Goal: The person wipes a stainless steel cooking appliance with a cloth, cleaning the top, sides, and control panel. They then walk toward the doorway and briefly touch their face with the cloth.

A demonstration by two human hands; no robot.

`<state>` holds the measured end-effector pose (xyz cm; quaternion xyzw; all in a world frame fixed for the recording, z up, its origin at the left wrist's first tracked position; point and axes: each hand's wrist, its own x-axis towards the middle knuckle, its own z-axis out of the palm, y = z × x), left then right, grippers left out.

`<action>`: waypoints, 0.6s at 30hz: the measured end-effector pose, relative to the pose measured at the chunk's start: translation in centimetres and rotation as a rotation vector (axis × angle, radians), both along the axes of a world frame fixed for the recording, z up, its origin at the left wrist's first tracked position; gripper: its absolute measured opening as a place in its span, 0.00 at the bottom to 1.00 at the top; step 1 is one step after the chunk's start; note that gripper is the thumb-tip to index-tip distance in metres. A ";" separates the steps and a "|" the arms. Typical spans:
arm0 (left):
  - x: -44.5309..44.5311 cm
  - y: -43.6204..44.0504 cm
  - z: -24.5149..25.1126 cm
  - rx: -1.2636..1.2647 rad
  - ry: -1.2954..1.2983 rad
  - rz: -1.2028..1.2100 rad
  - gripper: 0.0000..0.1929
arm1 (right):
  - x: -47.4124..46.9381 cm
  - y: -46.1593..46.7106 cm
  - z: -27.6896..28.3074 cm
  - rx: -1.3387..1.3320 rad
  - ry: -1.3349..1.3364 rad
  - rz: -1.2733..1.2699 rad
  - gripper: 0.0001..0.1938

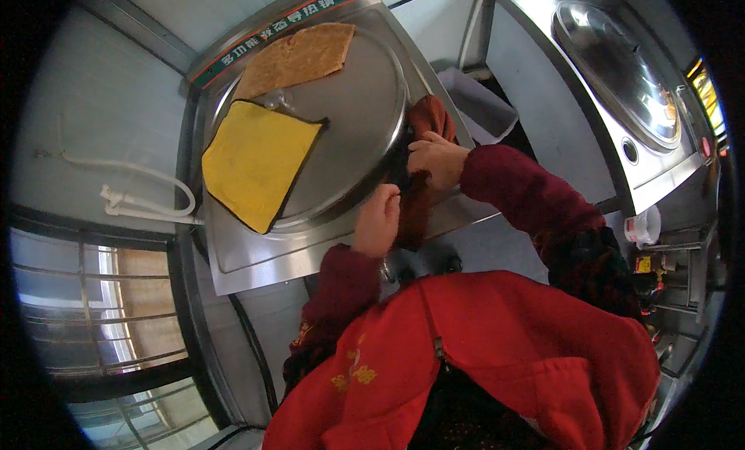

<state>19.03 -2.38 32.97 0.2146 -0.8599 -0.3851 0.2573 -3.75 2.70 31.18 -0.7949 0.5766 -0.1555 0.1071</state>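
My right hand (439, 161) grips a bunched reddish-brown cloth (433, 117) at the right rim of a round, flat metal griddle (364, 115). My left hand (377, 220) is closed at the griddle's front edge, against the same cloth; its fingers partly hide what they hold. Between the hands the cloth hangs down over the front of the steel counter (279, 264). A yellow cloth (259, 162) with dark edging lies spread over the griddle's left side. Along its back lies a flat brown piece (297, 57), either flatbread or fabric. Beside it sits a small clear object (278, 101).
A second steel unit with a domed metal lid (617, 72) stands at the right. Between the units is a pale plastic bin (480, 104). A white hose (145, 200) runs along the left wall above a barred window (99, 298). A white tub (643, 226) sits by a rack.
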 end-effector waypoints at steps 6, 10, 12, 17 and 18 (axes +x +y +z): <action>4.2 -3.0 4.6 0.190 -0.039 -0.090 0.13 | -3.2 3.9 2.4 0.097 0.377 -0.207 0.11; 7.0 -4.6 5.2 0.020 -0.410 -0.127 0.19 | -4.9 5.6 5.2 0.172 0.419 -0.280 0.10; 8.4 -5.2 5.4 -0.077 -0.457 -0.095 0.18 | -5.2 6.1 7.2 0.207 0.289 -0.338 0.09; 10.7 -6.8 8.1 -0.099 -0.454 -0.047 0.13 | -6.9 7.5 14.3 0.247 -0.331 -0.440 0.06; 10.9 -6.9 9.1 -0.117 -0.445 -0.020 0.12 | -7.1 7.6 15.5 0.192 -0.399 -0.442 0.06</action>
